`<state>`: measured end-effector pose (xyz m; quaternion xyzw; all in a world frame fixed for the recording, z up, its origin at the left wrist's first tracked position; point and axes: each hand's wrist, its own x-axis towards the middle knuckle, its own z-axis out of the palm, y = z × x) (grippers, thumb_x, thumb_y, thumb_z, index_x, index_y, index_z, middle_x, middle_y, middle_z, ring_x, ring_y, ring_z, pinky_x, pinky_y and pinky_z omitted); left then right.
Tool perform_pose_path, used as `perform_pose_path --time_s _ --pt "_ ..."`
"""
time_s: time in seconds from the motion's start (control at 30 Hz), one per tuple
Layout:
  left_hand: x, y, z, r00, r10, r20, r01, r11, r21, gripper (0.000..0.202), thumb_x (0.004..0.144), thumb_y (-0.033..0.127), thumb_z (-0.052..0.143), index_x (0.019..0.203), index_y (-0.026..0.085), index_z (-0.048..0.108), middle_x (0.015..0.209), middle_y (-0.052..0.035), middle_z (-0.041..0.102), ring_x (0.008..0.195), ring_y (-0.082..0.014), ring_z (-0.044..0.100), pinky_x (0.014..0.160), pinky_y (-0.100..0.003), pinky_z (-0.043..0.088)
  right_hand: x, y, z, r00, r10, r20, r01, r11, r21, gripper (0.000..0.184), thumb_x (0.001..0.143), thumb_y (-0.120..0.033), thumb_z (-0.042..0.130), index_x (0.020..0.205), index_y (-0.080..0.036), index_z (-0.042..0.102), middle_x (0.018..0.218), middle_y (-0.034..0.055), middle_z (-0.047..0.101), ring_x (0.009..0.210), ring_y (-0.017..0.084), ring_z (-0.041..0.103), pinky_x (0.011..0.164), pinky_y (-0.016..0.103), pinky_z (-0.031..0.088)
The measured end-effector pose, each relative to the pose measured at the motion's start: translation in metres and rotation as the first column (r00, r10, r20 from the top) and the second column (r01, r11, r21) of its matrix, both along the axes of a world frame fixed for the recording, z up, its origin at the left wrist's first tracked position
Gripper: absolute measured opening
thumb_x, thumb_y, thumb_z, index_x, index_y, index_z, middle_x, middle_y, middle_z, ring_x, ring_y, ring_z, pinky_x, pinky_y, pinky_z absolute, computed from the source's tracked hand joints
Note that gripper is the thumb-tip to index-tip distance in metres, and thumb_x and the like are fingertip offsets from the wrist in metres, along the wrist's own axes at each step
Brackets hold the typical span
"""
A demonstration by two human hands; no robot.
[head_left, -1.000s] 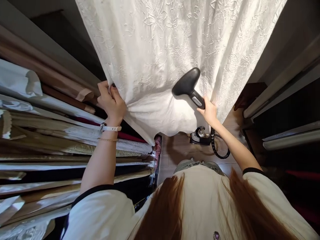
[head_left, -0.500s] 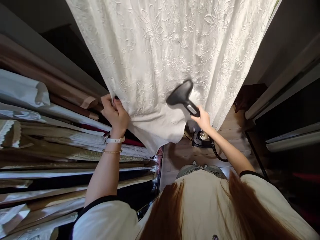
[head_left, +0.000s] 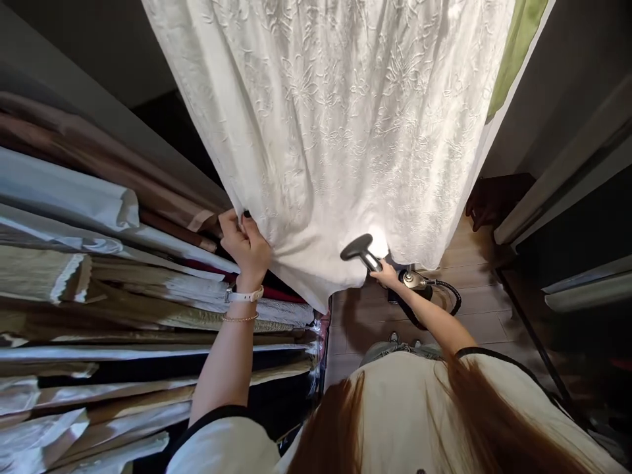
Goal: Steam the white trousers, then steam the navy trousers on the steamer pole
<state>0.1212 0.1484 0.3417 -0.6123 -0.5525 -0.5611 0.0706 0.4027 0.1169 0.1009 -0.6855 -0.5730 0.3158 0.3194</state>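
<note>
Far left is pretty much taken up by 1 long row of white, tan and brown garments (head_left: 153, 299). Next to it, the edge of a long white floral-textured cloth (head_left: 340, 131) is pinched tight in the left hand (head_left: 247, 249), a white-strapped watch (head_left: 244, 295) worn on the wrist. The cloth is spread across the middle, creased low down. In front of its lower part, a black flared-head handheld steamer (head_left: 356, 247) is gripped by its handle in the right hand (head_left: 385, 273); whether the cloth is touched can't really be told. Just right of that, a silver-and-black machine base (head_left: 413, 279) is seen on the brown plank floor (head_left: 474, 276).
</note>
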Motion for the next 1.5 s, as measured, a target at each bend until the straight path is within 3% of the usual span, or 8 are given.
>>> perform_pose_path --time_s 0.2,0.47,0.57,0.87,1.03,1.17,1.33,1.5 --pt "-0.005 0.012 -0.002 0.999 0.045 -0.020 -0.045 0.999 -0.008 0.016 0.097 0.035 0.043 0.102 0.021 0.050 0.098 -0.0124 0.063 0.087 -0.0235 0.060 0.078 -0.038 0.042 -0.002 -0.054 -0.009 0.996 -0.031 -0.086 0.033 0.999 0.023 0.027 0.073 -0.035 0.067 0.098 -0.025 0.060 0.087 0.0013 0.070 0.083 0.025 0.067 0.071 0.034 0.052" --pt "0.004 0.016 -0.012 0.998 -0.059 -0.016 0.060 0.998 0.007 0.027 0.101 0.043 0.039 0.107 0.018 0.049 0.090 -0.0079 0.055 0.073 -0.0184 0.052 0.070 -0.032 0.036 0.004 -0.039 0.119 0.973 -0.176 -0.146 0.216 0.918 0.334 0.045 0.082 -0.052 0.060 0.120 -0.027 0.057 0.091 0.0015 0.068 0.085 0.024 0.066 0.072 0.033 0.051" --pt "0.013 0.007 -0.013 0.998 -0.065 -0.027 0.065 0.998 -0.002 0.022 0.100 0.039 0.041 0.106 0.020 0.050 0.090 -0.0073 0.056 0.072 -0.0183 0.053 0.070 -0.033 0.036 0.012 -0.030 0.142 0.965 -0.215 -0.150 0.258 0.875 0.410 0.043 0.086 -0.053 0.057 0.119 -0.027 0.055 0.094 0.0014 0.068 0.086 0.023 0.065 0.075 0.033 0.050" --pt "0.030 -0.028 -0.008 0.990 -0.136 -0.039 0.135 0.991 -0.022 0.020 0.094 0.040 0.048 0.095 0.020 0.052 0.069 0.0010 0.041 0.061 -0.0140 0.041 0.062 -0.030 0.032 0.019 -0.016 0.146 0.950 -0.239 -0.199 0.303 0.858 0.415 0.037 0.085 -0.054 0.057 0.109 -0.026 0.054 0.088 0.0008 0.067 0.080 0.021 0.062 0.069 0.030 0.046" --pt "0.029 -0.038 -0.009 0.991 -0.133 0.010 0.133 0.990 -0.037 0.024 0.095 0.044 0.047 0.096 0.020 0.052 0.074 -0.0006 0.046 0.069 -0.0162 0.048 0.066 -0.030 0.041 0.011 -0.018 0.125 0.970 -0.164 -0.178 0.216 0.920 0.327 0.034 0.080 -0.048 0.062 0.104 -0.025 0.054 0.083 -0.0002 0.066 0.074 0.021 0.060 0.064 0.029 0.043" --pt "0.017 -0.044 -0.010 0.992 -0.125 0.013 0.125 0.992 0.008 0.033 0.095 0.054 0.043 0.096 0.022 0.051 0.085 -0.0039 0.054 0.079 -0.0187 0.055 0.073 -0.032 0.047 -0.011 -0.015 0.121 0.962 -0.126 -0.244 0.188 0.949 0.251 0.032 0.077 -0.047 0.065 0.096 -0.024 0.055 0.076 -0.0017 0.062 0.071 0.020 0.058 0.064 0.029 0.043" --pt "-0.009 -0.050 -0.009 0.991 -0.129 0.024 0.125 0.984 0.128 0.049 0.092 0.069 0.044 0.097 0.021 0.054 0.090 -0.0056 0.056 0.081 -0.0192 0.055 0.080 -0.033 0.047 -0.043 0.008 0.137 0.906 0.021 -0.424 0.190 0.873 0.450 0.039 0.077 -0.051 0.065 0.102 -0.024 0.055 0.083 -0.0019 0.063 0.076 0.019 0.058 0.068 0.029 0.045" --pt "-0.031 -0.048 0.000 0.999 -0.042 0.027 0.037 0.986 0.165 0.055 0.091 0.073 0.046 0.098 0.019 0.056 0.089 -0.0062 0.056 0.080 -0.0194 0.055 0.079 -0.034 0.046 -0.066 0.018 0.105 0.915 0.053 -0.400 0.101 0.930 0.353 0.034 0.072 -0.049 0.066 0.091 -0.023 0.055 0.074 -0.0027 0.059 0.070 0.018 0.054 0.067 0.030 0.043"
